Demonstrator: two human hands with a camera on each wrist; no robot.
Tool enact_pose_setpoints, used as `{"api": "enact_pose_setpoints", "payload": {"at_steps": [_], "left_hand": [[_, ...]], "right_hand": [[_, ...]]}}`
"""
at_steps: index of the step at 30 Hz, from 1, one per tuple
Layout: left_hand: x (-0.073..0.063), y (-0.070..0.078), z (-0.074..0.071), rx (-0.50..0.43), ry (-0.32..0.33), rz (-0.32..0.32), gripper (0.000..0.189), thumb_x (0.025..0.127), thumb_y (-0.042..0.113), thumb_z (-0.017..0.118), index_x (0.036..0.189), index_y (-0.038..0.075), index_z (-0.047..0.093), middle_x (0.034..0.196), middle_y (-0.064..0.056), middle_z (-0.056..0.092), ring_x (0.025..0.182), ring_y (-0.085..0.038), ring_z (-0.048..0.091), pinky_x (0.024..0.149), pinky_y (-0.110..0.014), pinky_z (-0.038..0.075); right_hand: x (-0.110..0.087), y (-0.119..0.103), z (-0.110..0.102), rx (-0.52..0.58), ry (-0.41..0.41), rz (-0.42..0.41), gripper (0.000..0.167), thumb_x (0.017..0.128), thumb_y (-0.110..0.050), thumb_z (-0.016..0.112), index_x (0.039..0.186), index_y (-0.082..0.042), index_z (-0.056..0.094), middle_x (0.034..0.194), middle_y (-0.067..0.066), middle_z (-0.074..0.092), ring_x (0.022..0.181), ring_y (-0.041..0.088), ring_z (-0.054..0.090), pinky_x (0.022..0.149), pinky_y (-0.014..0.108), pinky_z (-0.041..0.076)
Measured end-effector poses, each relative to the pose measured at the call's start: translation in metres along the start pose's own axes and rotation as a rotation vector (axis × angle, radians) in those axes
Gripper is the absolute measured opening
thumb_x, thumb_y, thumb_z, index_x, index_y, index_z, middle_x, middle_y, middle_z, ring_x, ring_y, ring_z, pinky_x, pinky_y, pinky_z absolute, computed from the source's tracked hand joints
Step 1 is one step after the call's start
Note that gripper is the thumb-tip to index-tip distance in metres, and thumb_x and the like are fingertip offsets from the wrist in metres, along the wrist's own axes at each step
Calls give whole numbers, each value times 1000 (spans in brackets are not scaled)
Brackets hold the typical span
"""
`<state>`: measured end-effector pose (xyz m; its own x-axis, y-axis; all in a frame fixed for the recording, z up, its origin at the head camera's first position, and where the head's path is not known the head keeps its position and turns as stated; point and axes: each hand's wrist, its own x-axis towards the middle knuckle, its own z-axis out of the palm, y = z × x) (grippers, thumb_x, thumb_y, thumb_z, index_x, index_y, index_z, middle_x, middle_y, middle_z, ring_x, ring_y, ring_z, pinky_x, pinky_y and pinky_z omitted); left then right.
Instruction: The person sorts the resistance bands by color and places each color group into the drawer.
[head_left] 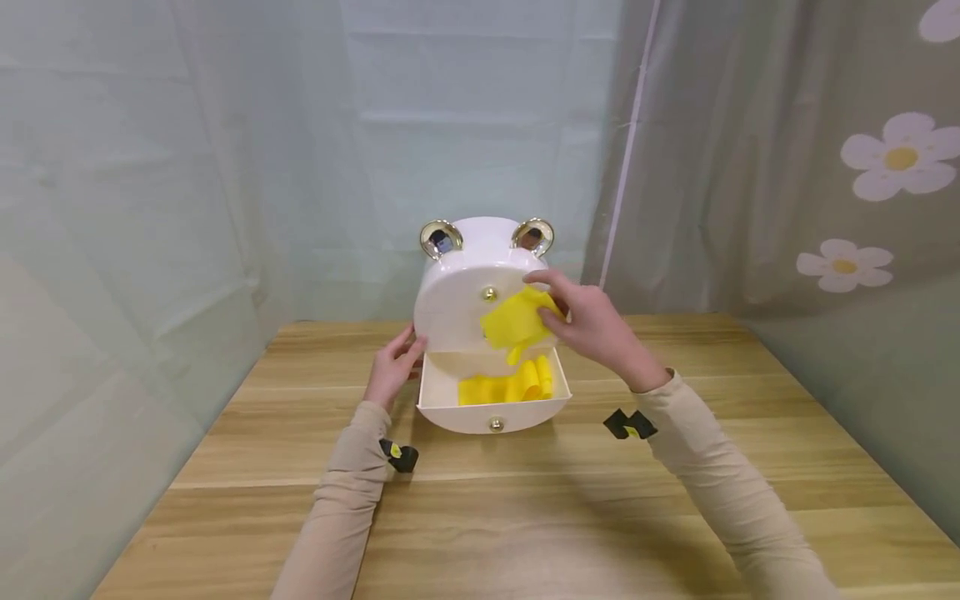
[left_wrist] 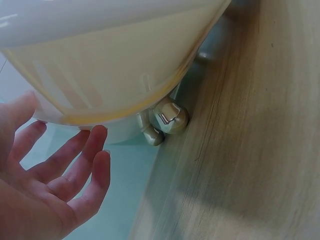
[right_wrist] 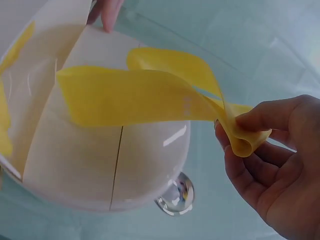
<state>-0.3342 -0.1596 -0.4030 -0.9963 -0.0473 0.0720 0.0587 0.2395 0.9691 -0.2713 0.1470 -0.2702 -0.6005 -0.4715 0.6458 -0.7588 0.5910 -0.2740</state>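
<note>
A white frog-shaped storage box (head_left: 453,312) with shiny gold eyes stands on the table, its lower drawer (head_left: 457,419) pulled out. Several yellow bands (head_left: 501,388) lie inside, one of them rolled. Above the drawer, my right hand (head_left: 596,323) pinches a wide, flat yellow resistance band (head_left: 517,318) between thumb and fingers. The band's free end spreads out to the left in the right wrist view, with faint print on it. My left hand (head_left: 392,367) rests against the box's left side, thumb toward the front, the other fingers (left_wrist: 95,145) loosely bent at its wall.
The wooden table (head_left: 300,517) reaches toward me from the box. Behind it hangs a pale curtain (head_left: 480,125), with a grey flowered curtain (head_left: 750,167) on the right. A gold knob (head_left: 490,293) sits on the upper front, another on the drawer.
</note>
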Motion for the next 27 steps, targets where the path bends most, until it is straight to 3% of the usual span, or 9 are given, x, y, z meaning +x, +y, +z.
{"api": "enact_pose_setpoints", "payload": {"at_steps": [8,12,19,27], "left_hand": [[-1,1,0,-1,5,9,62,95,49,55,150,26,37,132,-23,59,101,-29,67,96,-51,52],[-1,0,1,0,7,0,63,94,50,55,149,27,37,133,-22,59,104,-33,65,97,-52,51],[-4,4,0,22,7,-23,66,92,57,54,149,30,37,134,-19,58,109,-35,63,98,-49,51],[-4,5,0,13,-3,-26,66,91,57,54,150,31,36,134,-19,57,111,-36,63,99,-48,51]], "right_hand": [[14,-11,31,48,-55,-102,39,89,3,63,127,-6,59,88,6,64,61,14,42,58,23,39],[16,-14,49,72,-81,-112,37,88,3,63,125,-4,59,75,6,58,59,12,41,57,21,40],[14,-20,76,121,-130,-113,37,88,3,62,125,-4,58,71,4,57,55,8,37,54,18,39],[3,-8,95,103,-185,10,35,88,2,62,121,-5,57,62,-1,43,57,10,37,55,19,35]]}}
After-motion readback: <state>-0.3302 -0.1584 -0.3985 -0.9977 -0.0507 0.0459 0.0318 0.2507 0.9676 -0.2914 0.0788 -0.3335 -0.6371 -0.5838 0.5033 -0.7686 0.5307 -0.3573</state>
